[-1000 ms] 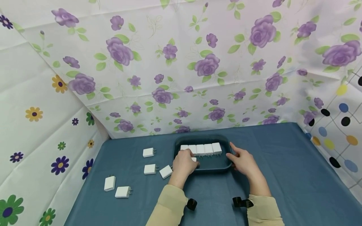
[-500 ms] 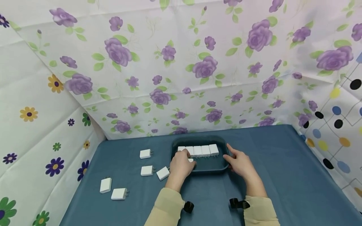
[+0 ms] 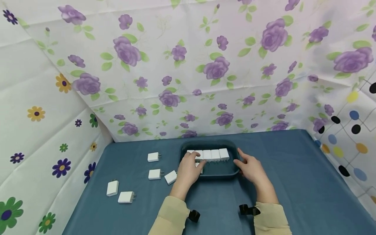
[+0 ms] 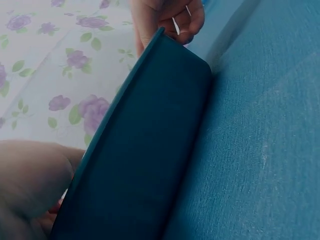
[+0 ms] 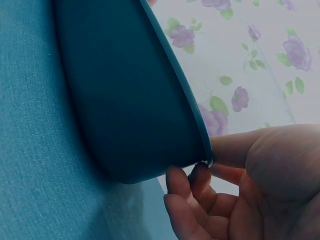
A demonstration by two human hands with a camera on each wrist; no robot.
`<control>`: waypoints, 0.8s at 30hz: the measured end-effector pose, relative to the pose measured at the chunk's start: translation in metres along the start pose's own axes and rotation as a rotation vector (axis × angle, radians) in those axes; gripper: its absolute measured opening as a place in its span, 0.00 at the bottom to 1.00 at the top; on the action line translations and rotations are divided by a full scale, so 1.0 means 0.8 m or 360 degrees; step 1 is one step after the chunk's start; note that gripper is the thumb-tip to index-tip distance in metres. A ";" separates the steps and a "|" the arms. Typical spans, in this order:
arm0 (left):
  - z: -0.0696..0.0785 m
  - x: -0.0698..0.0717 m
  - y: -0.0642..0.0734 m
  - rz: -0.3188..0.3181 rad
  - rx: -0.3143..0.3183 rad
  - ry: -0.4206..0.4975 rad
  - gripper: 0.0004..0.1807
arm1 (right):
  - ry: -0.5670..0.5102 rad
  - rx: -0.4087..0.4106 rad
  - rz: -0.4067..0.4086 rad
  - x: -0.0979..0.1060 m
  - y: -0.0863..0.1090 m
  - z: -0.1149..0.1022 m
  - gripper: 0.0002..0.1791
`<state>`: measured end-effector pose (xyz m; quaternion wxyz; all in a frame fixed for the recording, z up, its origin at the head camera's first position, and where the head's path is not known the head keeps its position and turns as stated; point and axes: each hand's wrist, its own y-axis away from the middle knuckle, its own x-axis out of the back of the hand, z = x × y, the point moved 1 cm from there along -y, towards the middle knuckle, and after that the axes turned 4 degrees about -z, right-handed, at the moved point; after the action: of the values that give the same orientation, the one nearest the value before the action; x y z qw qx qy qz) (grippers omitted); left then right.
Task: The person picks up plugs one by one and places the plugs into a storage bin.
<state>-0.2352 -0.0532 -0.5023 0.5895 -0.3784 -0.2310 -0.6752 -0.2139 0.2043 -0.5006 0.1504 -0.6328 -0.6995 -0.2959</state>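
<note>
L hand (image 3: 189,168) is over the L end of the dark blue-green tray (image 3: 220,177). Its thumb & forefinger are moderately apart, w/ a white power adapter (image 3: 199,165) partly showing btwn/under them; can't tell if they grip it, & the L wrist cam doesn't settle it, as the tray wall covers most of that hand. Forefinger is at the L part of a row of five white adapters (image 3: 215,154), side by side inside the tray along its far half, prongs toward the near side.

R hand (image 3: 251,166) pinches the tray's R end, thumb & fingers narrow on the rim.

Tray sits on the blue tablecloth (image 3: 293,176). L of it, five loose adapters lie spread out: one far back (image 3: 153,157), one nearer (image 3: 154,174), one tilted by the L hand (image 3: 171,177), & two farther L (image 3: 112,188) (image 3: 126,197).

Beige sleeves (image 3: 171,213), black wrist devices (image 3: 194,216); behind, a white backdrop w/ purple roses (image 3: 216,68).
</note>
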 end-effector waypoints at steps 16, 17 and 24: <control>-0.050 0.039 0.034 0.0749 0.0354 0.0041 0.18 | -0.0001 -0.0004 -0.0010 0.003 0.001 0.000 0.38; -0.054 0.041 0.035 0.0719 0.0403 0.0034 0.19 | 0.0002 -0.0001 -0.0011 0.003 0.001 0.000 0.38; -0.062 0.056 0.045 0.0497 0.0530 -0.0126 0.24 | 0.0012 0.0013 -0.0015 0.002 -0.001 0.000 0.38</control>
<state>-0.2133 -0.1258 -0.5022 0.7317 -0.3333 -0.3009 -0.5129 -0.2150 0.2057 -0.5001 0.1544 -0.6278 -0.7031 -0.2962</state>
